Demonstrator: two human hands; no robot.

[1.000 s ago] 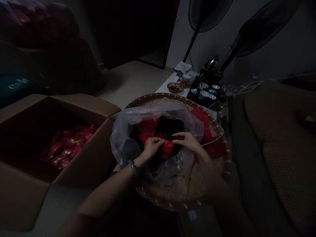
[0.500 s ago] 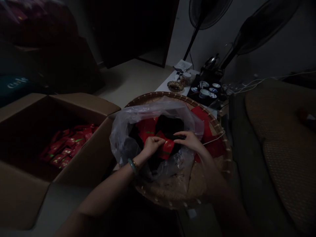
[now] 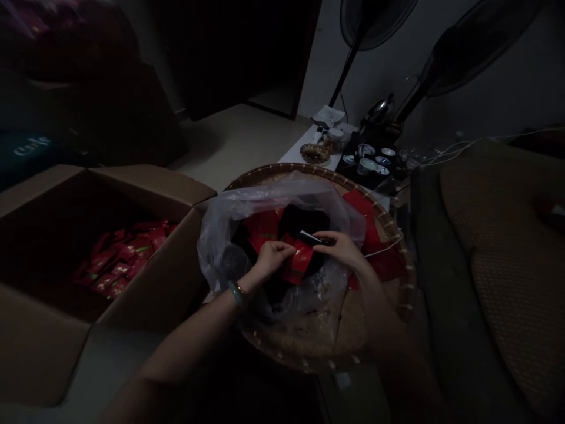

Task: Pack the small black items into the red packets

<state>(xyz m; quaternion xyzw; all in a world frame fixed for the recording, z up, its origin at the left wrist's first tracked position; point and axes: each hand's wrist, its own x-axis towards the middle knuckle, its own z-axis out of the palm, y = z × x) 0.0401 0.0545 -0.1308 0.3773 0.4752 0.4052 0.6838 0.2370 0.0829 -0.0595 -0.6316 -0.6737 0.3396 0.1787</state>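
Observation:
My left hand, with a bracelet on the wrist, pinches the top of a small red packet. In my right hand is a small black tool with a pale edge, just above that packet; its exact kind is too dark to make out. Both hands are over the mouth of a clear plastic bag, where dark contents show. Another red packet lies inside the bag. Beneath it all sits a round woven bamboo tray, with more red packets on its right side.
An open cardboard box at left contains many red packets. Behind the tray, a low table bears a brown dish and several small cups. Two stand fans rise at the back. A woven-covered seat is at right.
My right hand has turned the black tool, so its pale edge now shows above the red packet. My left hand keeps its pinch in nearly the same spot.

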